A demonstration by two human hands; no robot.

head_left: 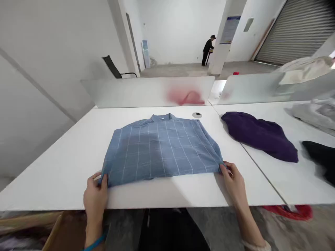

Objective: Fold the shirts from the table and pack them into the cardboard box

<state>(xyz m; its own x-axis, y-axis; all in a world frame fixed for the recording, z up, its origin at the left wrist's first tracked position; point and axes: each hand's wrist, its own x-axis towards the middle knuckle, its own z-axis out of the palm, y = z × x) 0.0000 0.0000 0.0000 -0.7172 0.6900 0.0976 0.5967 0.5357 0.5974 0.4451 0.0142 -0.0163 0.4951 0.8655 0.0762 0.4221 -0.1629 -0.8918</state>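
A blue shirt [159,146] with thin white checked lines lies spread on the white table, its collar pointing away from me. My left hand [96,190] pinches the shirt's near left corner between thumb and fingers. At the near right corner, my right hand [232,177] grips the cloth the same way. The near edge of the shirt runs between both hands, slightly lower on the left. How the fabric is layered underneath is hidden.
A purple garment [259,136] lies to the right across the table seam, with a black cloth [320,158] and a pale cloth [319,109] beyond. A frosted divider [146,92] borders the table's back. Below the left edge sits an open box [56,226]. A person [207,50] stands far off.
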